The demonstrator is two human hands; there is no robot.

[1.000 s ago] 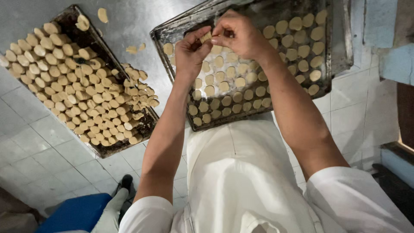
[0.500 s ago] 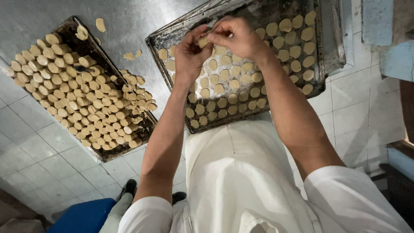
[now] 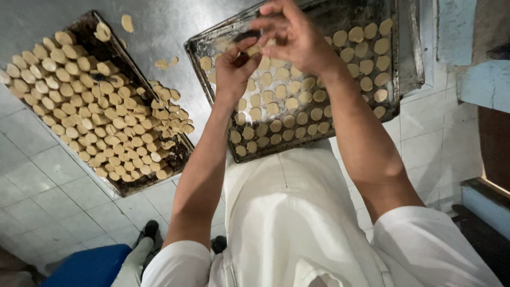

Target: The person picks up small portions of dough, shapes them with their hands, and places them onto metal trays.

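Observation:
Both my hands are raised over a dark baking tray (image 3: 409, 58) lined with rows of pale round dough pieces (image 3: 297, 117). My left hand (image 3: 236, 66) and my right hand (image 3: 292, 34) meet fingertip to fingertip, pinching one small dough piece (image 3: 254, 49) between them above the tray's far left part. Motion blur hides the exact shape of that piece. To the left lies a second dark tray (image 3: 180, 154) heaped with many small dough rounds (image 3: 90, 106).
Both trays rest on a grey metal table (image 3: 159, 32) with a few loose dough scraps (image 3: 127, 22). White tiled floor (image 3: 48, 186) lies below, with a blue object (image 3: 87, 266) at bottom left and a light blue wall edge (image 3: 489, 79) at right.
My hands have stayed together on the dough piece while the view shifted slightly; both trays now sit lower and a little to the right in the frame.

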